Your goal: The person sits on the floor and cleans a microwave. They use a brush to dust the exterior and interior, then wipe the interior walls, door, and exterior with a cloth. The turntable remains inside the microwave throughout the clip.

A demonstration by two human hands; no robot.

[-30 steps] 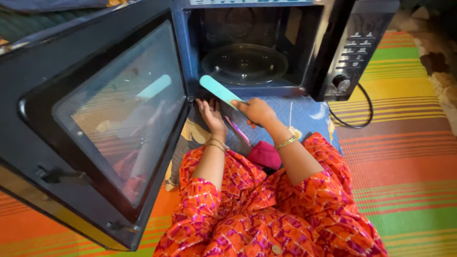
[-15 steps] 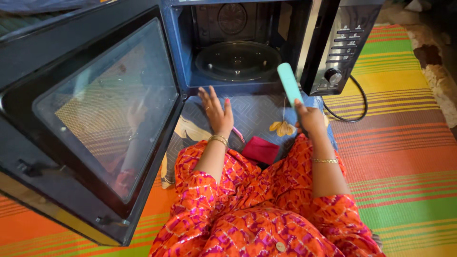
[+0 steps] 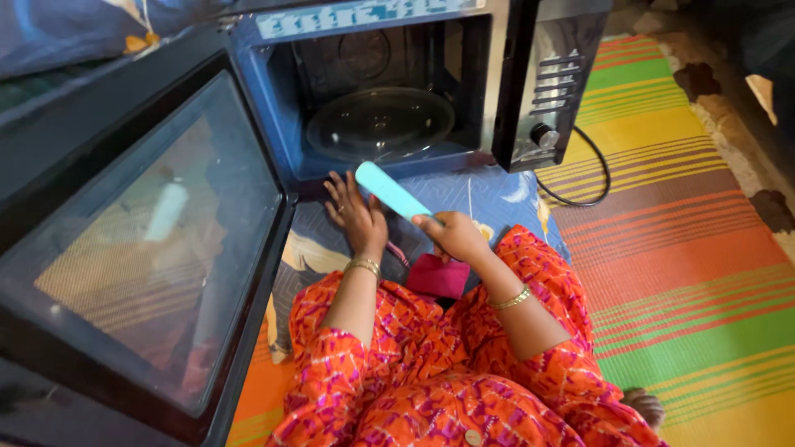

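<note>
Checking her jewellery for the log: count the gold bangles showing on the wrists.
2. One gold bangle circles the left wrist, behind the left hand resting flat by the microwave. The other is on the right wrist. The left one may be a stacked pair; too small to tell.

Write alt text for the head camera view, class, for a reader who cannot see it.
A seated person in orange patterned clothing holds a flat turquoise tool in the right hand, while the left hand rests on blue cloth before an open black microwave. Its door swings left; a glass turntable sits inside.

Glossy glass microwave door (image 3: pixel 141 240), smooth plastic turquoise stick (image 3: pixel 391 190), woven striped mat (image 3: pixel 696 273).
</note>
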